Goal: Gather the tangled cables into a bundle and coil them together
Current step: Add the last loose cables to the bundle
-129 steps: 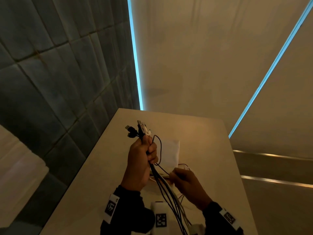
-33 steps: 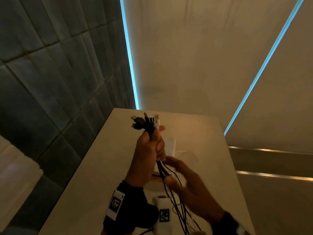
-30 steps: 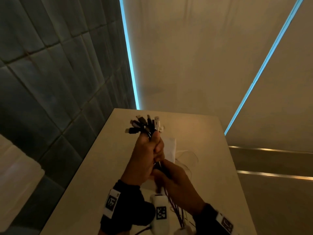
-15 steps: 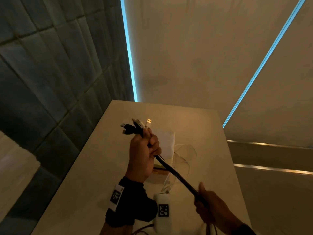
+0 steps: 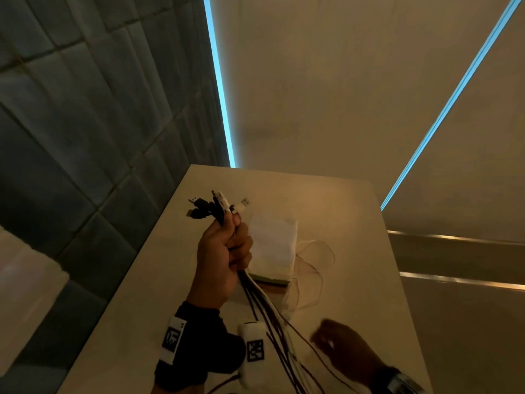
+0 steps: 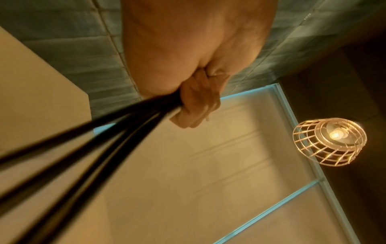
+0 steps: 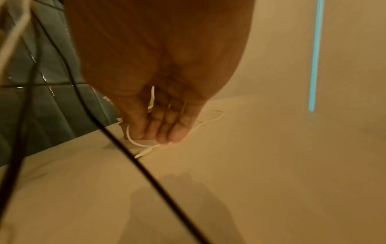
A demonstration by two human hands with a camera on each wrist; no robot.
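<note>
My left hand (image 5: 227, 245) is raised over the table and grips a bundle of black and white cables (image 5: 264, 308) in a fist. Their plug ends (image 5: 218, 207) fan out above the thumb. The strands hang down from the fist and spread toward the bottom edge. In the left wrist view the curled fingers (image 6: 198, 105) clamp the black cables (image 6: 104, 140). My right hand (image 5: 338, 342) is low at the right, blurred, holding nothing. In the right wrist view its relaxed fingers (image 7: 165, 125) point down just above a thin white cable (image 7: 144, 145) lying on the table.
A beige table (image 5: 355, 223) runs away from me, with a dark tiled wall (image 5: 85, 137) on its left. A white folded pad (image 5: 272, 245) lies mid-table, with loose white cable loops (image 5: 315, 260) beside it. A wire-cage lamp (image 6: 330, 140) hangs overhead.
The right hand has let go of the bundle it was drawing taut. It now hovers over the table by the white cable. The strands hang loose and spread. The left fist stays up.
</note>
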